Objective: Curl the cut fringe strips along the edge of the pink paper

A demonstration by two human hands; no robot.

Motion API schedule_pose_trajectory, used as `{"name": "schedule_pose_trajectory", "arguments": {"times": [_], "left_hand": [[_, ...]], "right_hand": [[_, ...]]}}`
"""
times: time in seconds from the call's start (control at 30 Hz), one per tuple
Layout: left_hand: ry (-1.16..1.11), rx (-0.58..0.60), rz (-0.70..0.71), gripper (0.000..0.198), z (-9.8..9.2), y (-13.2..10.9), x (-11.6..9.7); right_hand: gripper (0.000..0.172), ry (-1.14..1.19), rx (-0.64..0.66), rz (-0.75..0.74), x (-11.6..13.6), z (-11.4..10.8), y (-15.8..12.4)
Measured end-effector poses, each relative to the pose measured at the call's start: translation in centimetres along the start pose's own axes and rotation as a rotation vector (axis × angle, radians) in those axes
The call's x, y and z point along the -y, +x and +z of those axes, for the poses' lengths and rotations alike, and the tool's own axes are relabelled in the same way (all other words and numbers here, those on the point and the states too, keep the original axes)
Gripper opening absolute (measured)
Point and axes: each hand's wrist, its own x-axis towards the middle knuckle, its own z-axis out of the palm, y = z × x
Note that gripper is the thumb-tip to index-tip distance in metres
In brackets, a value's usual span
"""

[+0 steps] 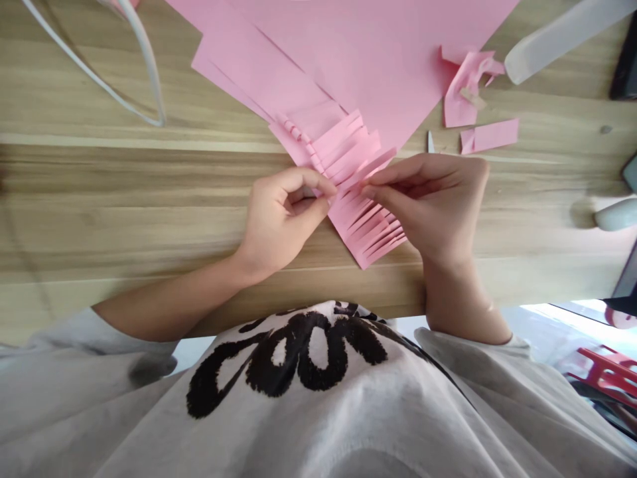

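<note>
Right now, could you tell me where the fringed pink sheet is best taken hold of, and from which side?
On the fringed pink sheet, probably the uncut band along its left edge, approached from the left, where the left hand pinches it. The cut strips fan loose toward the right hand, which pinches one, and would likely bend or tear if pulled.

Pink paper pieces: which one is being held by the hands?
The fringed pink piece, slit into many short strips, pinched between the left hand and right hand. The big sheet, crumpled scrap and small flat scrap lie unheld farther away.
</note>
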Motion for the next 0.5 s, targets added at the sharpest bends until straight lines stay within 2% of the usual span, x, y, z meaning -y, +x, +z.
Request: {"name": "schedule_pose_trajectory", "arguments": {"times": [0.5], "left_hand": [[-0.023,-0.009,-0.007,0.018,-0.01,0.01,-0.02]], "right_hand": [[0.017,-0.022,-0.018,0.027,-0.25,0.00,-0.17]]}}
